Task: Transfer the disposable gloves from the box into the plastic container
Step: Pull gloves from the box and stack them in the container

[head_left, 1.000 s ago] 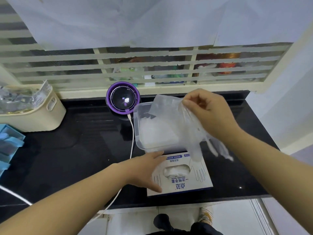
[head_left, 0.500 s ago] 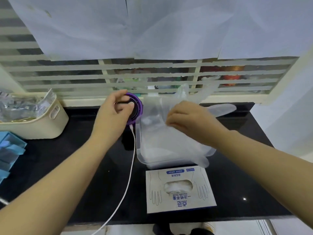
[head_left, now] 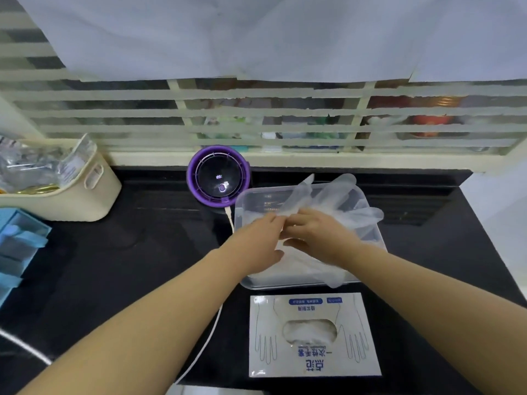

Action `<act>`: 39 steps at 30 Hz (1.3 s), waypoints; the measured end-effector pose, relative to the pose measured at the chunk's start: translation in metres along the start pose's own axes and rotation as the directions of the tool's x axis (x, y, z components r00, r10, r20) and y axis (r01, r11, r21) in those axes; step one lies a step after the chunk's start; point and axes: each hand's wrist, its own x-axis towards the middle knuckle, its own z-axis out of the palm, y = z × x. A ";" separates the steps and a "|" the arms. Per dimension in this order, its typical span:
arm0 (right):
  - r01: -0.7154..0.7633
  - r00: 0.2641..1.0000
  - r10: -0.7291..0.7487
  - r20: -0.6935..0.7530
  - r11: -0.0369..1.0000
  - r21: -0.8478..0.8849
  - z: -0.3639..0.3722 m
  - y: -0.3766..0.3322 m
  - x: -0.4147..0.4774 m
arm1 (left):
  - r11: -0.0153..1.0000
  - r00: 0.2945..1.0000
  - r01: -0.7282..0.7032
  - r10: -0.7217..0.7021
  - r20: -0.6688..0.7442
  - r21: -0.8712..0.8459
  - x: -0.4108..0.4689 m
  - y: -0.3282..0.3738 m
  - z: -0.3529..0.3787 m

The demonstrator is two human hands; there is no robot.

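Note:
A clear plastic container (head_left: 373, 238) sits on the black counter, with thin clear gloves lying inside it. Over it, my left hand (head_left: 256, 240) and my right hand (head_left: 319, 238) meet and both pinch a clear disposable glove (head_left: 339, 201). The glove's fingers spread over the container's far rim and right side. The white glove box (head_left: 313, 360) lies flat just in front of the container, and more gloves show in its oval opening.
A round purple device (head_left: 218, 176) with a white cable (head_left: 199, 357) stands left of the container's far corner. A cream basket (head_left: 71, 195) of packets sits at the far left, with blue items (head_left: 17, 252) in front of it. A window ledge runs behind.
My left hand left the purple device and came to the glove at the container. My right hand lowered the glove from above the box into the container.

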 end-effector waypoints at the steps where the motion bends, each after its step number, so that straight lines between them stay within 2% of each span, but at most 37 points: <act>1: -0.008 1.000 0.008 0.011 1.000 0.013 0.001 0.001 -0.001 | 1.000 1.000 0.001 -0.002 0.013 0.015 0.004 0.000 0.002; 4: -0.120 0.992 0.118 0.046 0.992 0.045 -0.006 0.003 -0.008 | 0.990 0.996 -0.001 -0.012 0.093 0.138 0.018 0.002 0.007; 6: -0.268 0.959 0.263 0.103 0.962 0.043 -0.017 0.007 -0.014 | 0.961 0.983 -0.015 -0.037 0.182 0.277 0.026 0.003 0.011; 8: -0.359 0.913 0.359 0.192 0.933 -0.037 -0.023 0.012 -0.020 | 0.927 0.964 -0.019 -0.083 0.253 0.376 0.029 0.002 0.017; 10: -0.330 0.872 0.396 0.287 0.910 -0.253 -0.028 0.014 -0.024 | 0.897 0.955 -0.016 -0.117 0.274 0.442 0.031 0.001 0.020; 12: -0.202 0.855 0.391 0.342 0.857 -0.474 -0.030 0.013 -0.026 | 0.863 0.951 -0.028 -0.132 0.280 0.504 0.032 0.001 0.022; 14: -0.118 0.831 0.405 0.382 0.799 -0.589 -0.029 0.012 -0.024 | 0.821 0.947 -0.045 -0.146 0.285 0.569 0.033 0.001 0.023; 16: -0.116 0.769 0.463 0.441 0.779 -0.616 -0.028 0.009 -0.017 | 0.768 0.946 -0.057 -0.163 0.280 0.638 0.033 0.002 0.024; 19: -0.230 0.632 0.561 0.535 0.795 -0.561 -0.022 0.011 -0.002 | 0.680 0.947 -0.076 -0.180 0.267 0.730 0.035 0.000 0.026; 21: -0.284 0.521 0.590 0.617 0.801 -0.527 -0.015 0.014 0.005 | 0.640 0.946 -0.086 -0.187 0.264 0.763 0.037 -0.002 0.028; 23: -0.265 0.459 0.581 0.673 0.812 -0.520 -0.005 0.016 0.007 | 0.611 0.943 -0.101 -0.193 0.271 0.785 0.038 -0.003 0.031; 25: -0.214 0.442 0.559 0.702 0.825 -0.522 0.005 0.017 0.007 | 0.600 0.942 -0.110 -0.192 0.276 0.792 0.039 -0.005 0.033; 27: -0.237 0.415 0.558 0.718 0.829 -0.507 0.010 0.018 0.007 | 0.604 0.940 -0.114 -0.191 0.282 0.789 0.039 -0.006 0.033; 31: -0.405 0.381 0.554 0.740 0.820 -0.405 -0.013 0.011 0.006 | 0.598 0.945 -0.117 -0.179 0.275 0.793 0.038 -0.008 0.035; 34: -0.471 0.440 0.527 0.727 0.825 -0.313 -0.045 0.002 0.001 | 0.577 0.945 -0.146 -0.159 0.286 0.804 0.040 -0.006 0.034; 37: -0.499 0.464 0.576 0.673 0.798 -0.340 -0.084 -0.001 -0.004 | 0.559 0.941 -0.170 -0.152 0.302 0.811 0.040 -0.003 0.033; 39: -0.519 0.520 0.617 0.590 0.777 -0.355 -0.110 -0.002 -0.005 | 0.569 0.943 -0.165 -0.148 0.297 0.805 0.039 -0.003 0.032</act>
